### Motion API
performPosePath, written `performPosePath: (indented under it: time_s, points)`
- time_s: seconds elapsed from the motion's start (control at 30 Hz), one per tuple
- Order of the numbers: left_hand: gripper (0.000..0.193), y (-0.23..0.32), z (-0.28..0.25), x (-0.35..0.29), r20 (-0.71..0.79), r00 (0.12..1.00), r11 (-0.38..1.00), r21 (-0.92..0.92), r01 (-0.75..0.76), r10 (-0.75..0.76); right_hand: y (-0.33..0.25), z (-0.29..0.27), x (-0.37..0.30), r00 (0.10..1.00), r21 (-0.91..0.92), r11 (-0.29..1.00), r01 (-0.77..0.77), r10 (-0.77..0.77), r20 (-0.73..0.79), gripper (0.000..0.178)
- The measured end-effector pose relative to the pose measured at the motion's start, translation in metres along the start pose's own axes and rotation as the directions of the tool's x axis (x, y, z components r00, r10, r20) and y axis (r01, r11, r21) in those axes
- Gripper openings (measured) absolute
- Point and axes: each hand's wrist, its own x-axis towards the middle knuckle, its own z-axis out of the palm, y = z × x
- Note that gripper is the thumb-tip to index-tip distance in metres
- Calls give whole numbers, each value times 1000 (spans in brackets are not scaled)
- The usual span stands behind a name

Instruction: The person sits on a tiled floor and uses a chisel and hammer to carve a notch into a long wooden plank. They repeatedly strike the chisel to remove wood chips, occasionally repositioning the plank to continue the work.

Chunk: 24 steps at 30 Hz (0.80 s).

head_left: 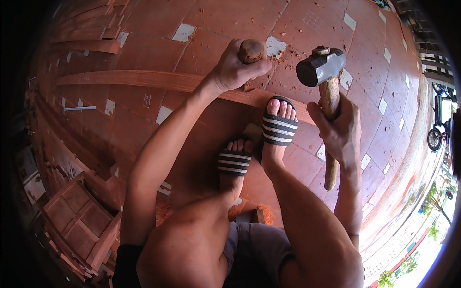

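My left hand (pixel 235 67) is closed around the round wooden handle of what looks like a chisel (pixel 251 51). The handle's butt points up at me, and the hand hides the blade. Below that hand lies a long reddish wooden board (pixel 134 78), running from the left to under my sandalled right foot (pixel 280 122). In my right hand (pixel 342 129) is a hammer (pixel 321 67), gripped by its wooden handle. Its dark metal head is raised to the right of the chisel, apart from it.
Wood chips (pixel 288 65) litter the tiled floor (pixel 230 19) beyond the board. A panelled wooden frame (pixel 81 216) and stacked timber stand at left. My left foot (pixel 234 161) rests near the board. A motorbike (pixel 436 129) is outside at far right.
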Motion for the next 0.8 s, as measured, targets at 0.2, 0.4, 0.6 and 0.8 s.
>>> performPosePath:
  time_s: [0.2,0.4,0.6,0.8]
  points:
    - [25,4,-2,1,48,997,993,-97,65,-61,-9,-10,1,992,-64,991,117,-120,-41,28]
    - [26,3,12,-13,-39,995,995,59,-86,88,-35,-16,4,968,-153,958,243,-250,-33,32]
    - [28,-3,18,-16,-46,997,994,93,-50,55,-74,-29,5,906,-247,891,382,-414,-91,31]
    - [42,-48,6,-53,-56,977,913,371,-170,205,-63,6,20,910,-368,839,401,-318,265,22]
